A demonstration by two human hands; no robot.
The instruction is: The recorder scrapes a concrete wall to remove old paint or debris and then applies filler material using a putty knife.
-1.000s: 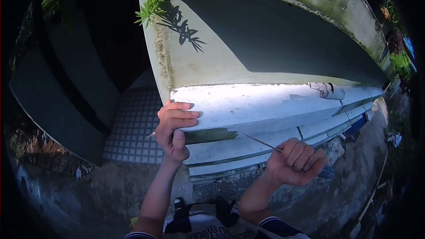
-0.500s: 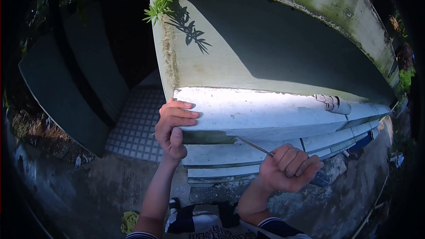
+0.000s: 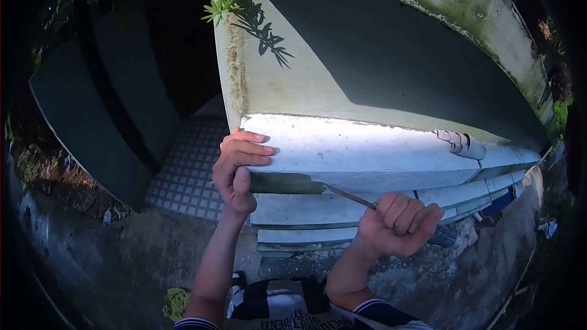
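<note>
My left hand (image 3: 235, 171) grips the left corner of a white concrete ledge (image 3: 342, 140), fingers over its top, thumb at the front face. Under the lip is a dark green-grey patch (image 3: 281, 182) with a ragged right end. My right hand (image 3: 397, 225) is closed round a long, thin metal tool (image 3: 351, 195), its dark handle showing past my fist. The tool's tip meets the lip by the patch's right end; whether it digs in I cannot tell. On the ledge's right part lies a pale, rolled or stacked curved piece (image 3: 468, 146) that I cannot make out.
A stained wall (image 3: 293, 85) with a small plant (image 3: 220, 3) rises behind the ledge. Lower steps (image 3: 306, 232) run beneath it. Left are a tiled floor (image 3: 183, 177) and dark panel (image 3: 79, 122). A yellow cloth (image 3: 177, 302) lies on the ground.
My right hand has shifted slightly left, bringing the tool's tip against the ledge's lip at the patch's end. My left hand stays on the corner. The view has shifted slightly.
</note>
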